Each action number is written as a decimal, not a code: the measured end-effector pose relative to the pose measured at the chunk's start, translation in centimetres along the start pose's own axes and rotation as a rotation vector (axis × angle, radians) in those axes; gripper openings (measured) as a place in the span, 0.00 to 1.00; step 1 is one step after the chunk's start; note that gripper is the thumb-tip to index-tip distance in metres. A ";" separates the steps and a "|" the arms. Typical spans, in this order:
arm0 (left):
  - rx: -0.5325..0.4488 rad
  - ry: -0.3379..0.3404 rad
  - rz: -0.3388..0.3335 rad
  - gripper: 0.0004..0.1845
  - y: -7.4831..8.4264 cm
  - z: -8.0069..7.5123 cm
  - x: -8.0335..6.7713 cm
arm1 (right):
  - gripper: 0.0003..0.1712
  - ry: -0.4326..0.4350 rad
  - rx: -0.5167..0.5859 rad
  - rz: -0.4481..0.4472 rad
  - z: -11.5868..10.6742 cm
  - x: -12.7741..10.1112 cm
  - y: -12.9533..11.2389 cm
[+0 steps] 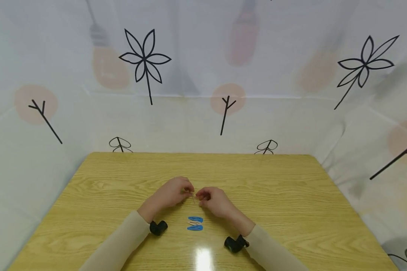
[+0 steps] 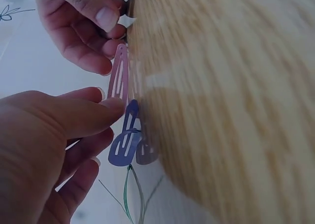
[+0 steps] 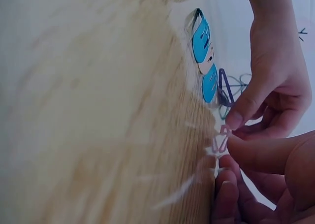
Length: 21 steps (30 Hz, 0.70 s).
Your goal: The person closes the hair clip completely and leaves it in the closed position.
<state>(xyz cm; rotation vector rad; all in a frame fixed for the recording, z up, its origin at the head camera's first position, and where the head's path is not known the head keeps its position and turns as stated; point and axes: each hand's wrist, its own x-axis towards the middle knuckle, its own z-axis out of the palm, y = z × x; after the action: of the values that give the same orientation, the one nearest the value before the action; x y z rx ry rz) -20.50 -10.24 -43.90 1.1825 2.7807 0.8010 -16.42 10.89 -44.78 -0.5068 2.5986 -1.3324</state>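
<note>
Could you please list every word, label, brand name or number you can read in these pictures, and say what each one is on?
There is none to read in any view.
The backdrop sheet carries only drawn flowers and trees.
The wooden table is bare of print.
The pink hair clip between the left hand and right hand, and the blue clips, show no lettering.

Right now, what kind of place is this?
Likely a staged tabletop recording booth: a wooden table enclosed by printed plastic sheeting, both hands pinching a pink hair clip, blue clips nearby.
</note>
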 end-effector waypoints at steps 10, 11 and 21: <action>0.047 0.002 0.034 0.05 -0.1 0.3 -0.1 | 0.08 -0.002 0.016 -0.006 0.0 -0.1 -0.3; 0.037 0.003 0.028 0.06 -0.1 0.3 -0.1 | 0.08 0.000 0.018 -0.004 0.0 -0.1 -0.3; -0.006 0.035 0.016 0.05 0.5 0.1 -0.4 | 0.02 0.076 0.011 0.020 0.0 -0.2 -0.1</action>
<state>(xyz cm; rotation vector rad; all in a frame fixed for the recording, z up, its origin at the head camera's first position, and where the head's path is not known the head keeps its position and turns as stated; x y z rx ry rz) -19.84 -10.15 -43.82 1.2033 2.7973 0.8392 -16.21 10.87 -44.71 -0.4363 2.6477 -1.3850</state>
